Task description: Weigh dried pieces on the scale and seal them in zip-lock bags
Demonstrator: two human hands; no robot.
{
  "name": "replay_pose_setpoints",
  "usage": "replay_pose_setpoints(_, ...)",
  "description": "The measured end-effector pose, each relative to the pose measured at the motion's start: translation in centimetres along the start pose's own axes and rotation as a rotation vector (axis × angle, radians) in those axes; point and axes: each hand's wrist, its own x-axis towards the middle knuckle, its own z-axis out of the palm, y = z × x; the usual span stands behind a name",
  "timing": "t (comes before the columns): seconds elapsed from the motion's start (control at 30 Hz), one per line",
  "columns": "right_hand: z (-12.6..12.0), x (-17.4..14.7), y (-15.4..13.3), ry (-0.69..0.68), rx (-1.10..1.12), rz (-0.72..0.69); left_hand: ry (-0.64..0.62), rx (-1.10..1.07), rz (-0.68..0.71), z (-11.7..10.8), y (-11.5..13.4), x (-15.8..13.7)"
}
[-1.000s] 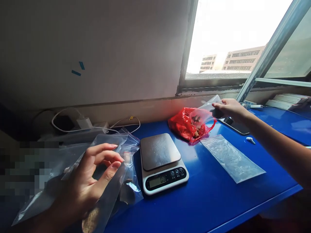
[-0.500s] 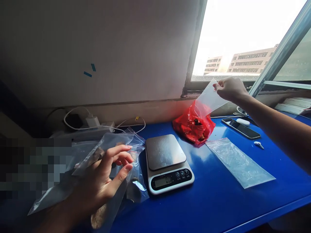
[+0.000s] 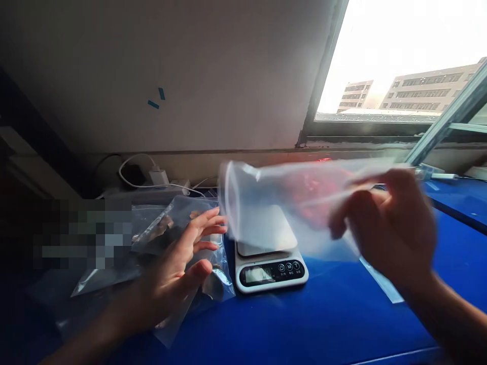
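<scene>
My right hand (image 3: pixel 391 223), smeared by motion, grips a clear plastic bag (image 3: pixel 262 192) at its right part. The bag stretches leftward in the air over a white kitchen scale (image 3: pixel 272 284), and its rounded mouth end hangs close to my left fingertips. My left hand (image 3: pixel 178 268) is open, thumb and fingers spread, with a narrow gap to the bag. Beneath and behind that hand lie filled clear bags (image 3: pixel 155 230) with brownish pieces inside. The scale's display is partly washed out by glare. A red plastic bag (image 3: pixel 324 160) shows mostly through the clear one.
Another clear bag (image 3: pixel 382 281) lies flat on the blue table (image 3: pixel 304 329), partly behind my right hand. A white charger (image 3: pixel 158 177) with its cable stands along the wall, left of the window (image 3: pixel 380 50).
My right hand has carried the clear bag from beside the red bag leftward and nearer, over the scale. My left hand's fingers have opened wider. The view has shifted slightly.
</scene>
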Motion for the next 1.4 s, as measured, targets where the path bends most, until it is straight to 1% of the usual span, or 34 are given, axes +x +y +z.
replay_pose_setpoints(0.03, 1.7, -1.3, 0.4, -0.046, 0.096, -0.070, -0.004, -0.081, -0.020, 0.0, 0.1, 0.0)
replay_pose_setpoints(0.07, 3.1, -2.3, 0.9, -0.094, 0.174, -0.065, -0.007, -0.157, -0.048, 0.1, 0.1, 0.1)
replay_pose_setpoints(0.1, 4.3, -2.9, 1.4, -0.106, 0.228, -0.027, -0.015, -0.223, -0.080, 0.1, 0.2, 0.2)
replay_pose_setpoints(0.17, 5.7, -3.3, 2.4, -0.130, 0.297, 0.056, -0.027, -0.302, -0.167, 0.1, 0.4, 0.6)
replay_pose_setpoints(0.23, 6.1, -3.0, 3.1, -0.145, 0.317, 0.117, 0.001, -0.319, -0.261, 0.2, 0.9, 1.0)
replay_pose_setpoints(0.3, 5.9, -2.7, 3.4, -0.175, 0.320, 0.171, 0.048, -0.319, -0.334, 0.3, 1.5, 1.3)
replay_pose_setpoints(0.37, 5.6, -2.4, 3.4, -0.232, 0.313, 0.228, 0.063, -0.329, -0.365, 0.3, 1.9, 1.5)
replay_pose_setpoints(0.43, 5.3, -2.4, 3.3, -0.295, 0.298, 0.264, 0.041, -0.339, -0.371, 0.3, 2.0, 1.5)
replay_pose_setpoints(0.57, 5.3, -2.8, 3.1, -0.455, 0.280, 0.289, 0.092, -0.320, -0.325, 0.3, 1.2, 1.4)
replay_pose_setpoints(0.63, 5.3, -3.0, 3.1, -0.563, 0.243, 0.264, 0.104, -0.315, -0.299, 0.3, 0.9, 1.3)
replay_pose_setpoints(0.7, 5.2, -3.3, 3.1, -0.641, 0.163, 0.214, 0.082, -0.326, -0.303, 0.4, 0.8, 1.3)
replay_pose_setpoints(0.8, 5.0, -3.6, 3.0, -0.670, 0.071, 0.171, 0.091, -0.338, -0.315, 0.7, 1.0, 1.2)
replay_pose_setpoints(0.87, 4.9, -3.6, 2.9, -0.688, 0.087, 0.194, 0.111, -0.320, -0.305, 0.8, 1.2, 1.1)
replay_pose_setpoints(0.93, 4.8, -3.5, 2.8, -0.744, 0.121, 0.217, 0.097, -0.252, -0.304, 0.9, 1.2, 1.0)
replay_pose_setpoints(1.0, 4.8, -3.3, 2.6, -0.801, 0.128, 0.213, 0.044, -0.136, -0.302, 0.8, 1.2, 0.9)
replay_pose_setpoints(1.07, 4.9, -3.2, 2.2, -0.804, 0.111, 0.190, -0.020, -0.007, -0.266, 1.0, 1.4, 0.7)
replay_pose_setpoints(1.17, 5.3, -3.2, 1.2, -0.750, 0.088, 0.125, -0.141, 0.109, -0.125, 1.7, 2.1, 0.2)
replay_pose_setpoints(1.23, 5.8, -3.4, 0.6, -0.743, 0.090, 0.049, -0.219, 0.108, -0.004, 2.5, 2.6, -0.1)
replay_pose_setpoints(1.3, 6.1, -3.6, 0.1, -0.753, 0.110, -0.029, -0.263, 0.074, 0.080, 3.1, 2.9, -0.4)
replay_pose_setpoints(1.37, 6.3, -3.7, 0.0, -0.744, 0.131, -0.107, -0.286, 0.051, 0.094, 3.4, 2.9, -0.6)
replay_pose_setpoints(1.4, 6.2, -3.8, 0.0, -0.730, 0.135, -0.140, -0.297, 0.049, 0.070, 3.4, 2.9, -0.6)
